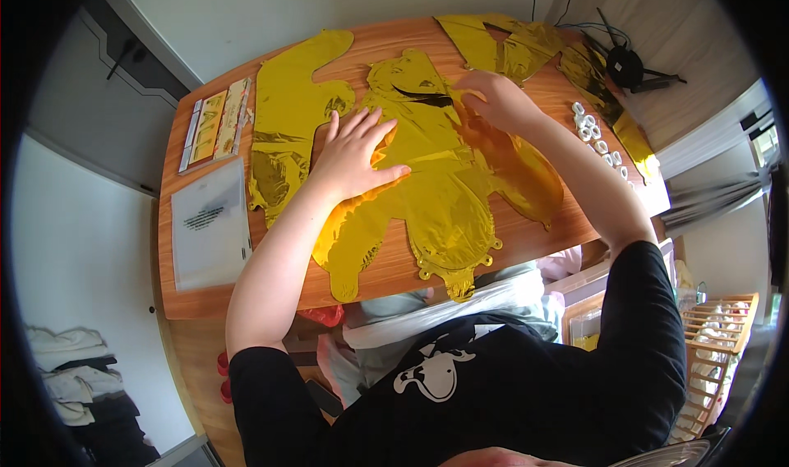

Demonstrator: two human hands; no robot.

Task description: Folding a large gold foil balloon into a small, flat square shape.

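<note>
Well left of the left fingers (pixel 378 133), the pack (pixel 215 126) bears a row of large letters on its front. Left of and nearer the body than those fingers, the bag (pixel 209 225) carries slanting lines of small dark print, too small to read. Right of the right fingers (pixel 474 87), the router (pixel 625 66) shows a pale mark, too tiny to make out.

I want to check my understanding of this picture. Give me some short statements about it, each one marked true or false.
1. The left hand has its fingers spread over gold foil. True.
2. Small white rolls lie along the left side of the table. False: they lie along the right side.
3. The right hand is beside the black device with antennas. False: it is at the foil.
4. A translucent bag lies at the table's left. True.
</note>
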